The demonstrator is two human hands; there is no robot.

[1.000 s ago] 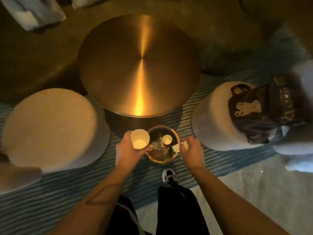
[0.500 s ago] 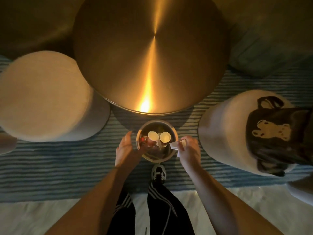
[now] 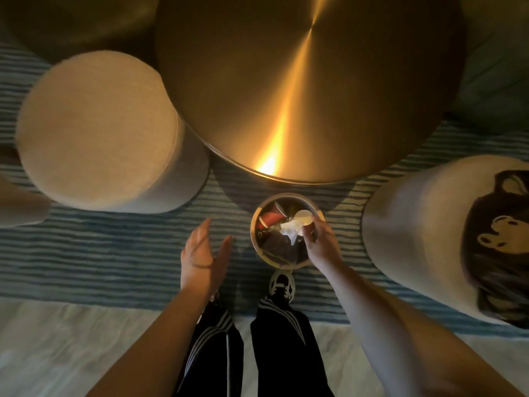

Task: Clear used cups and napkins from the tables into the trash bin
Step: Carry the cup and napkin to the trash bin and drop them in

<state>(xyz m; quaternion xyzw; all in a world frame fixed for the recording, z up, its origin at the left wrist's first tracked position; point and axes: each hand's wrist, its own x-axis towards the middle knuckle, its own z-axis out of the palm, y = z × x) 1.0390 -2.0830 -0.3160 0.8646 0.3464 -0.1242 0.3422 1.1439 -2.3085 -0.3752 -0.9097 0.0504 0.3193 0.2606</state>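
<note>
You stood over the trash bin (image 3: 259, 247), a small round metal container on the striped blue rug (image 3: 114, 253), just in front of the round brass-coloured table (image 3: 300, 81). Your right hand (image 3: 320, 242) was positioned over the bin's right side with its fingers curled downward; a crumpled white napkin (image 3: 289, 231) sat directly at the fingertips, and you could not tell from this view whether the fingers pinched it or had let it go. 1 white cup (image 3: 304, 216) lay inside the bin near the far rim, just beside the napkin. 1 red cup (image 3: 272, 217) lay on its side in the bin's left half. Your left hand (image 3: 201, 256) was held to the left of the bin, apart from it, with its fingers straight, spread and holding nothing. 2 pale round stools flanked the table: the left stool (image 3: 100, 133) and the right stool (image 3: 415, 224), the latter carrying a dark bag (image 3: 501, 247) with a light animal print. Your right shoe (image 3: 282, 285) touched the bin's near edge.
</note>
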